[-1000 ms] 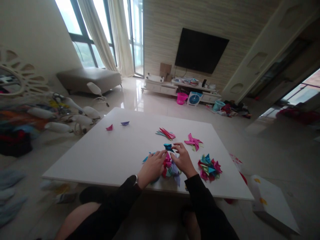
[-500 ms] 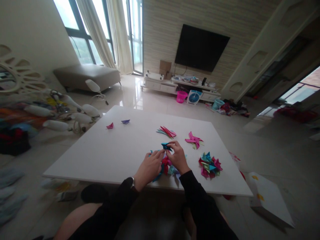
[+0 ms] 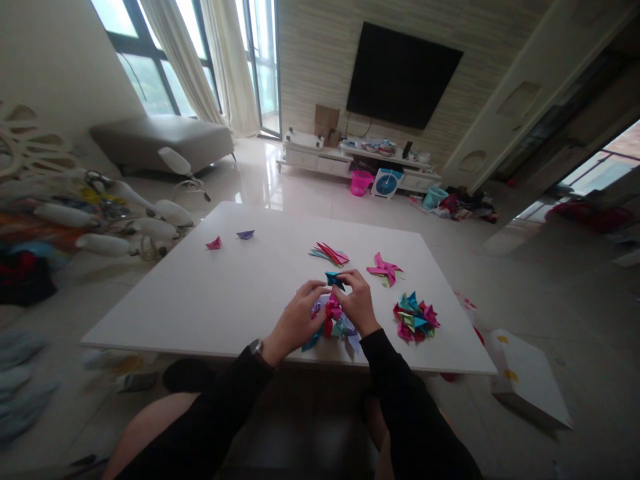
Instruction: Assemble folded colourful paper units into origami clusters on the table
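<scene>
A folded dark blue paper piece (image 3: 334, 279) is pinched in my right hand (image 3: 357, 303), above the white table (image 3: 200, 300). My left hand (image 3: 299, 320) is closed at the near side of the blue piece, its fingertips by the paper; whether they grip it is too small to tell. Below and between both hands lies a pile of folded papers (image 3: 332, 317) in red, pink, purple and teal, partly hidden by the hands. To the right sits a multicoloured cluster of folded paper (image 3: 416, 318). Behind it rests a pink and green pinwheel shape (image 3: 385, 269).
Red and teal paper strips (image 3: 330, 255) lie beyond my hands. A pink paper boat (image 3: 214, 244) and a purple one (image 3: 245, 235) stand at the table's far left. A white box (image 3: 530, 380) is on the floor at the right.
The camera view has shifted slightly. My left hand's fingertips have drawn back a little from the blue paper, which stays in my right hand and shows a more opened shape.
</scene>
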Action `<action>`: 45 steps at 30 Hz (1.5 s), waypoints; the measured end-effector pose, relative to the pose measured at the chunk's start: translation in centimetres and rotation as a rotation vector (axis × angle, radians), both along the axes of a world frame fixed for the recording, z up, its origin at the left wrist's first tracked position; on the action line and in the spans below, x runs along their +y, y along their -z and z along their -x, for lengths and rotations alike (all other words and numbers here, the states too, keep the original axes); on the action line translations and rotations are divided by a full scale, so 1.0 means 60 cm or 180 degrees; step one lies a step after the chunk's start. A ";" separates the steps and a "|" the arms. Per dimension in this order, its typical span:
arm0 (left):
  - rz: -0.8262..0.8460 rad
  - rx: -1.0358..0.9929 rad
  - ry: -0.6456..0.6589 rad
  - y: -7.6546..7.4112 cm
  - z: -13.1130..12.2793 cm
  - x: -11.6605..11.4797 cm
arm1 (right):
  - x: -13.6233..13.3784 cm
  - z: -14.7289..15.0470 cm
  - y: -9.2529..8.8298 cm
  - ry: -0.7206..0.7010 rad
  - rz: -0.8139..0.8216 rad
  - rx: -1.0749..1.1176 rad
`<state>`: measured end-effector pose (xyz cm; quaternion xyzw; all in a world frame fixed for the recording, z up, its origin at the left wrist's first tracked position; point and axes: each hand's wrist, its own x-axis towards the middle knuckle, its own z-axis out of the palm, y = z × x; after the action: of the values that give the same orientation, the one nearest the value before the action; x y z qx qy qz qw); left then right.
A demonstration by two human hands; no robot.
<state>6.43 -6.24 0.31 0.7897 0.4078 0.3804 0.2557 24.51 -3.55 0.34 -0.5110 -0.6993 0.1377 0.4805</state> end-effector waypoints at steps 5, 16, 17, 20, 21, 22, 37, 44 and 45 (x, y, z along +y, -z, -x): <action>0.1779 -0.1785 -0.0588 0.007 0.006 0.029 | -0.004 0.003 -0.004 -0.0001 0.0006 0.0187; 0.3085 -0.3010 -0.0340 0.005 -0.010 0.035 | -0.011 0.019 0.000 -0.0207 0.0387 0.0607; 0.3062 -0.3018 -0.0329 0.005 -0.010 0.037 | -0.011 0.020 0.002 -0.0206 0.0430 0.0656; 0.3003 -0.3041 -0.0329 0.008 -0.010 0.041 | -0.010 0.024 0.008 -0.0172 0.0483 0.0613; 0.2991 -0.3049 -0.0340 0.009 -0.010 0.042 | -0.009 0.024 0.009 -0.0157 0.0489 0.0570; 0.2980 -0.3055 -0.0360 0.010 -0.010 0.042 | -0.009 0.025 0.011 -0.0146 0.0496 0.0530; 0.2824 -0.2754 -0.0406 0.016 -0.010 0.041 | -0.014 0.025 0.007 0.0072 0.0586 0.0540; 0.2525 -0.2611 -0.0440 0.019 -0.007 0.041 | -0.008 0.027 0.017 0.0003 0.0926 0.1007; 0.2548 -0.2662 -0.0425 0.020 -0.007 0.041 | -0.007 0.027 0.018 0.0006 0.0962 0.1071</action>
<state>6.84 -3.76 -0.90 0.3868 0.4332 0.4914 0.6491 22.90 -4.00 -0.76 -0.5476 -0.5803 0.3238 0.5085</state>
